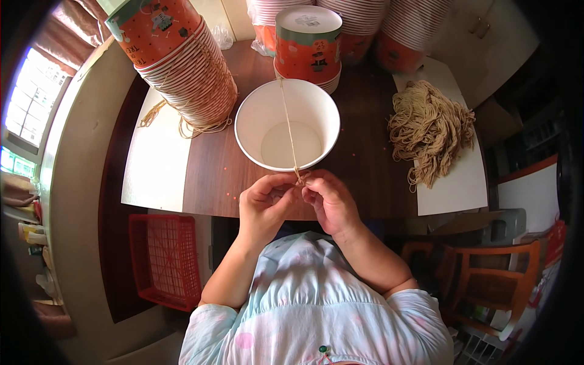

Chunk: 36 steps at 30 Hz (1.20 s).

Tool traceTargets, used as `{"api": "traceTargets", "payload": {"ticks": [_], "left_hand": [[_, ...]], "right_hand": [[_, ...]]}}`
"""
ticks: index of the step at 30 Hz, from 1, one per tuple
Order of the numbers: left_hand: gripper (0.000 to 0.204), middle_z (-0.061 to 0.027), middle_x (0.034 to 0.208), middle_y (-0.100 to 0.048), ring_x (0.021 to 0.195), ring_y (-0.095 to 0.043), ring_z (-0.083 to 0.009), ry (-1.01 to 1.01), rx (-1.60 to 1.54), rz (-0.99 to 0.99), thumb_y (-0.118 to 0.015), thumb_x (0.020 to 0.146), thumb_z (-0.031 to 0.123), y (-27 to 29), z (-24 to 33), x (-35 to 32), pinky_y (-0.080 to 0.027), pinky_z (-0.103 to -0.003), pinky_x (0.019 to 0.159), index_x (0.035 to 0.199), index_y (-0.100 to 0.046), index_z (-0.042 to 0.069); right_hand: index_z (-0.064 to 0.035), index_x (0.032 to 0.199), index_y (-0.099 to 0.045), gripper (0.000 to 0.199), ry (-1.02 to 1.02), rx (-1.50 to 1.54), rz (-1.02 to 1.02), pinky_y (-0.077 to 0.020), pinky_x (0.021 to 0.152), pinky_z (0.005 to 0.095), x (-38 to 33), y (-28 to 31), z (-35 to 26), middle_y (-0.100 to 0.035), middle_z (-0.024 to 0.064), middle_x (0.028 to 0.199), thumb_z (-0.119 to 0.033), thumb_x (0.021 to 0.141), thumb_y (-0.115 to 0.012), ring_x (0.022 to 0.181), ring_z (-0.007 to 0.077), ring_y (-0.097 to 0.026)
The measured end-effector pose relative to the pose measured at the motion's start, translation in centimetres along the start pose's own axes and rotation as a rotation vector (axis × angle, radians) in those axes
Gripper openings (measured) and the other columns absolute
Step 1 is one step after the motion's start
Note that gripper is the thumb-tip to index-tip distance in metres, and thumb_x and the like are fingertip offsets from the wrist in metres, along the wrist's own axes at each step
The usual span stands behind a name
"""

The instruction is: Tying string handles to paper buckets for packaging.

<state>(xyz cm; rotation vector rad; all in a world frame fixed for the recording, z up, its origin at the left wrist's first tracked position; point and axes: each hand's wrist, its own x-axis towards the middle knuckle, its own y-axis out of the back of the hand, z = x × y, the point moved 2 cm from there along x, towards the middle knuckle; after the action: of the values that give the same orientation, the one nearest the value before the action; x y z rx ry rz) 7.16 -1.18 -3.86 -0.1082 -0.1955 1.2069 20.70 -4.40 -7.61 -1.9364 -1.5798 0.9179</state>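
Observation:
A white-lined paper bucket (pixel 255 125) stands upright with its mouth toward me on the brown table. One tan cord (pixel 289 121) runs across the mouth from the far rim to the near rim. At the near rim, my left hand (pixel 267 199) and my right hand (pixel 330 201) meet, both with fingers pinched on the cord, where a small loop or knot shows between them. The fingertips partly hide that spot. Behind this bucket, an upside-down orange and green printed bucket (pixel 308 52) stands with its pale base up.
On the left leans a tall nested stack of buckets (pixel 188 79) wrapped with cords. More bucket stacks (pixel 359 18) line the back. A tangled heap of tan cord (pixel 431 131) lies at the right on a white board (pixel 453 193). Below are a red plastic crate (pixel 165 258) and a wooden chair (pixel 493 277).

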Motion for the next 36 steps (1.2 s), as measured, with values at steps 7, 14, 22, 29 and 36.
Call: {"api": "traceTargets", "payload": {"ticks": [7, 14, 22, 29, 36], "left_hand": [[0.022, -0.0089, 0.094, -0.067, 0.085, -0.064, -0.0133, 0.058, -0.004, -0.035, -0.062, 0.084, -0.008, 0.2, -0.4, 0.3, -0.052, -0.024, 0.077, 0.105, -0.061, -0.009], [0.022, -0.0057, 0.089, -0.066, 0.078, -0.062, -0.0096, 0.124, 0.010, -0.036, -0.058, 0.085, -0.003, -0.1, 0.1, 0.5, -0.050, -0.021, 0.070, 0.105, -0.061, -0.009], [0.021, -0.0097, 0.091, -0.068, 0.082, -0.064, -0.0132, 0.110, 0.018, -0.043, -0.056, 0.091, 0.007, 0.0, 1.2, -0.1, -0.052, -0.026, 0.076, 0.101, -0.063, -0.010], [0.014, -0.0055, 0.083, -0.065, 0.074, -0.060, -0.0092, 0.067, 0.246, -0.044, -0.058, 0.092, 0.006, -0.3, 0.9, 0.0, -0.049, -0.022, 0.068, 0.095, -0.063, -0.007], [0.010, -0.0055, 0.085, -0.064, 0.076, -0.060, -0.0098, -0.048, 0.085, -0.028, -0.058, 0.091, 0.003, -0.4, 0.9, 0.0, -0.049, -0.022, 0.069, 0.095, -0.061, -0.007]], "right_hand": [[-0.0012, 0.092, -0.064, 0.011, 0.283, -0.433, 0.059, -0.0461, 0.070, 0.0230, 0.0, -0.6, -0.9, -0.064, 0.0009, 0.083, -0.010, 0.087, -0.060, 0.075, 0.0049, -0.055], [-0.0011, 0.089, -0.062, 0.007, 0.376, -0.557, 0.024, -0.0463, 0.065, 0.0204, 0.0, -1.1, -1.2, -0.064, -0.0003, 0.080, -0.007, 0.087, -0.061, 0.071, 0.0036, -0.056], [-0.0011, 0.089, -0.062, 0.006, 0.334, -0.480, -0.021, -0.0468, 0.067, 0.0198, -0.4, -1.5, -1.5, -0.064, -0.0010, 0.081, -0.007, 0.089, -0.059, 0.072, 0.0026, -0.055], [-0.0007, 0.090, -0.063, 0.008, 0.318, -0.459, -0.029, -0.0464, 0.067, 0.0193, -0.5, -1.3, -1.4, -0.063, -0.0018, 0.081, -0.008, 0.089, -0.059, 0.073, 0.0020, -0.054], [0.0006, 0.089, -0.062, 0.009, 0.250, -0.330, 0.009, -0.0455, 0.067, 0.0188, -0.7, -1.7, -1.7, -0.063, -0.0013, 0.081, -0.008, 0.089, -0.060, 0.072, 0.0022, -0.054]]}}
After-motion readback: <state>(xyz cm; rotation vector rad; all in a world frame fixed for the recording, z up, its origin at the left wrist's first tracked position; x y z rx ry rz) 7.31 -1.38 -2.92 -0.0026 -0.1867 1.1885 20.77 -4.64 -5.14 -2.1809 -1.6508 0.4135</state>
